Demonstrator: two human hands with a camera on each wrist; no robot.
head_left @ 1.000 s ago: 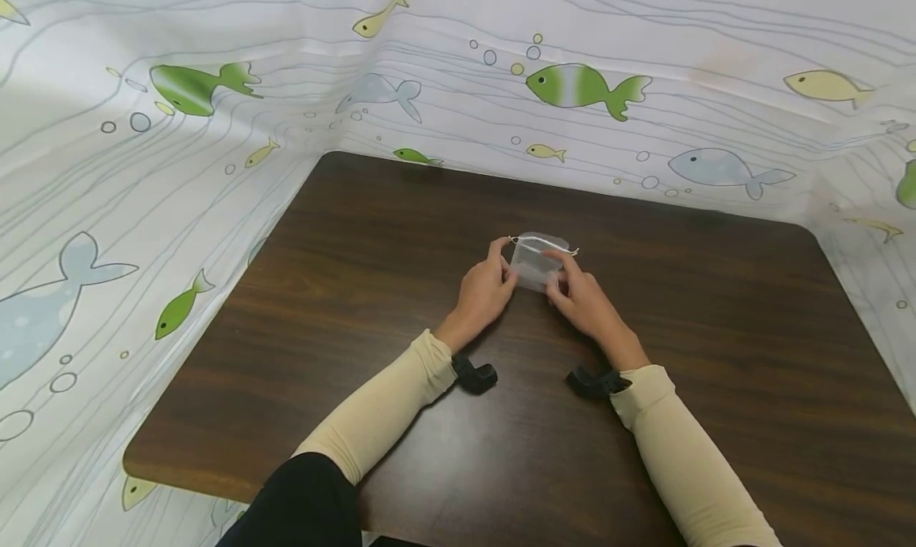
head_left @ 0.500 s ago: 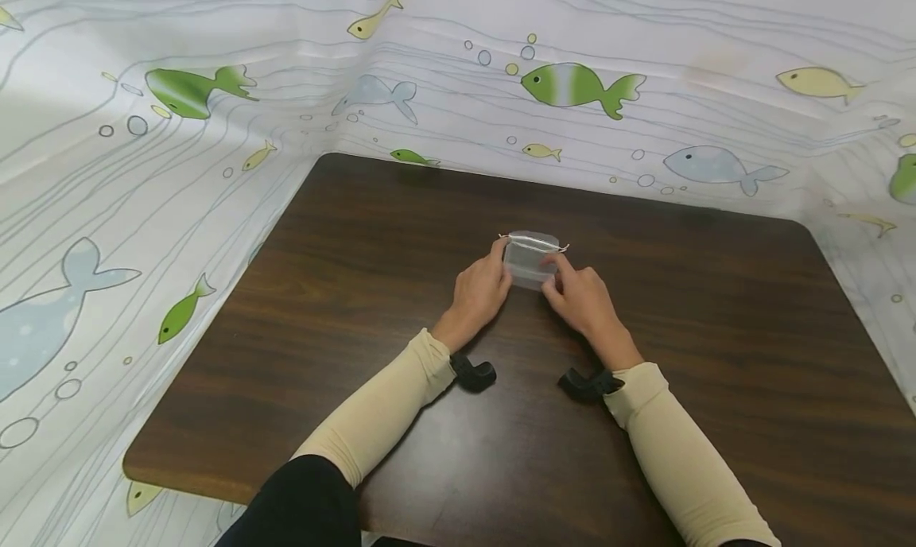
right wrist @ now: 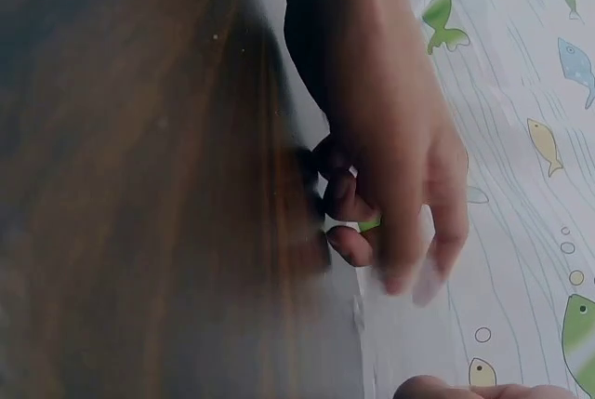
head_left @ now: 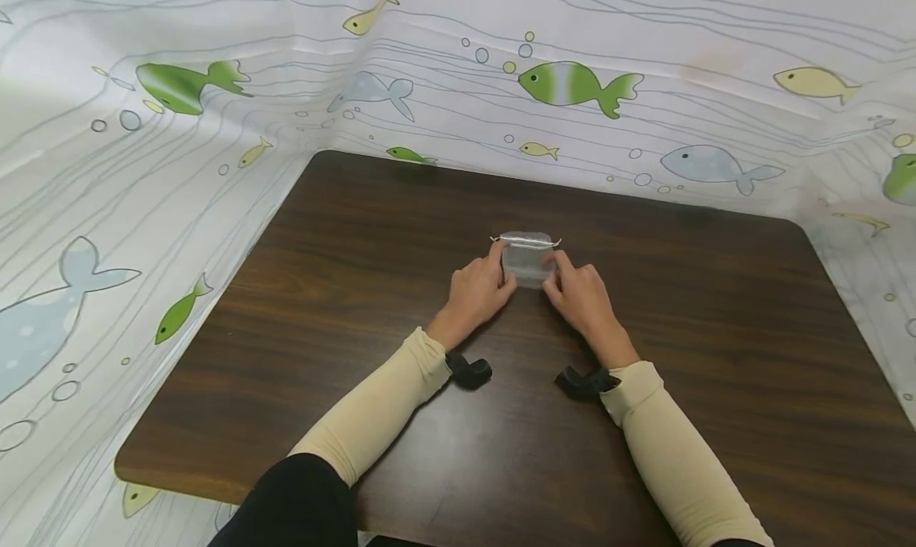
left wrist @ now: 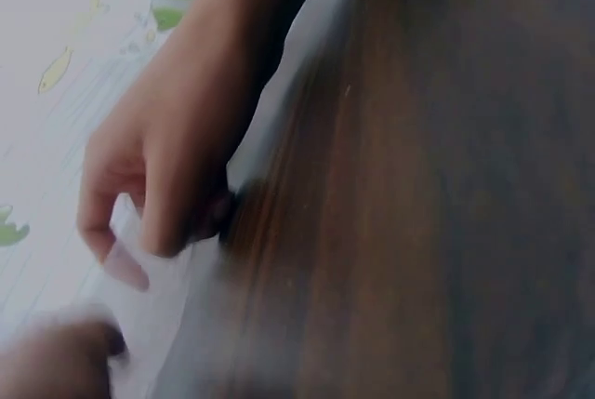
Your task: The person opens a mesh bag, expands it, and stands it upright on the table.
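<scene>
A small sheer white drawstring pouch [head_left: 528, 265] is held up between both hands over the table, its light cord running across the top with ends sticking out at either side. My left hand [head_left: 475, 294] pinches the pouch's left edge, index finger near the cord and thumb lower down. On the opposite edge my right hand [head_left: 584, 296] holds it between a bent index finger and the thumb. Pale index fingertips show through the fabric in both wrist views, where the left hand [left wrist: 172, 129] and right hand [right wrist: 395, 139] are blurred. Nothing can be made out inside the pouch.
The dark wooden table [head_left: 343, 292] has rounded corners. A white fish-print curtain [head_left: 458, 102] hangs behind it and along both sides. Black wrist mounts [head_left: 468, 370] sit at the cuffs of the cream sleeves [head_left: 379, 404].
Both hands and the pouch have shifted slightly left in the head view. The pouch has turned so that its corded top lies more level. The right index finger bends more at its edge.
</scene>
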